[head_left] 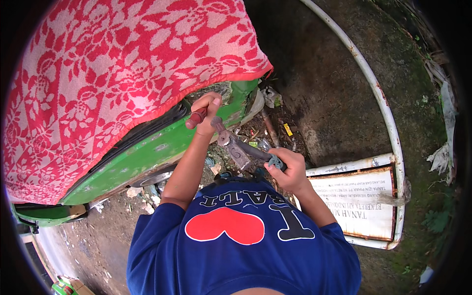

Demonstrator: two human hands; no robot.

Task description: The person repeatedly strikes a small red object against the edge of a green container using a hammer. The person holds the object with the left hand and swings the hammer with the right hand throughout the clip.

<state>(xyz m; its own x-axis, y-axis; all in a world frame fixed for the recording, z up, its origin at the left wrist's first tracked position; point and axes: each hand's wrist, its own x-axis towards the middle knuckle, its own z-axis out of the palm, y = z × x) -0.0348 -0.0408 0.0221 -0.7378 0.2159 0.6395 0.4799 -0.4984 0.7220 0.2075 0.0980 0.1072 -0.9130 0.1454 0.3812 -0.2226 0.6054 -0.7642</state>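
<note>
My left hand (208,105) is closed around a reddish-brown rounded handle (196,118), raised beside a green car's bodywork (147,152). What continues from that handle is hidden by my fingers. In my right hand (290,170), in front of my body, is a worn hammer (235,149) with a dark shaft and a greenish wrap near the grip. Its metal head has a round knob at one end, close to my left wrist, and a flat, broad end toward my shirt. A red and pink floral blanket (132,69) lies over the car, its edge just beyond my left hand.
To the right, a rusty-edged white sign (354,196) leans inside a curved white metal pipe frame (368,73). Litter, stones and a yellow scrap (288,130) lie on the dirt beside the car. A green object (66,286) shows at the lower left.
</note>
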